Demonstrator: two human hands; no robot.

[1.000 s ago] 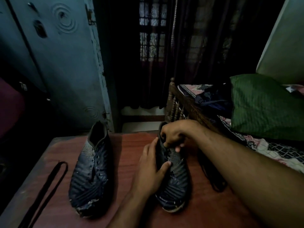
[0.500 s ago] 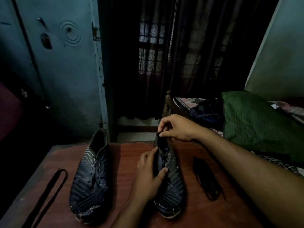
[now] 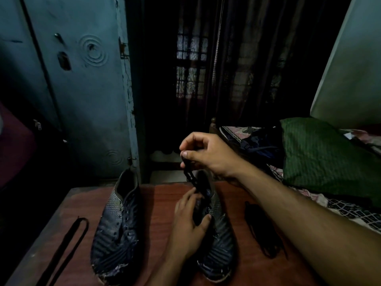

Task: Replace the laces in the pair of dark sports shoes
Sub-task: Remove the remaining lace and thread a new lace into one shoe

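Two dark sports shoes stand on a reddish wooden table (image 3: 160, 205), toes toward me. The left shoe (image 3: 117, 230) has no lace and a worn toe. My left hand (image 3: 188, 226) grips the right shoe (image 3: 220, 244) across its upper, thumb on the tongue side. Above the shoe's opening, my right hand (image 3: 208, 154) pinches a black lace (image 3: 190, 175) that runs down taut to the eyelets. Another black lace (image 3: 68, 244) lies flat at the table's left. A bundle of black lace (image 3: 261, 230) lies to the right of the held shoe, partly behind my right forearm.
A blue-grey metal cupboard (image 3: 82, 89) rises behind the table on the left. Dark curtains (image 3: 237, 69) cover a window straight ahead. A bed with a wooden rail (image 3: 214, 129), a green pillow (image 3: 321, 153) and patterned sheets borders the table's right side.
My right hand has risen from the shoe's collar, drawing the black lace up and out of the eyelets. The left hand stays on the shoe. The view has tilted upward.
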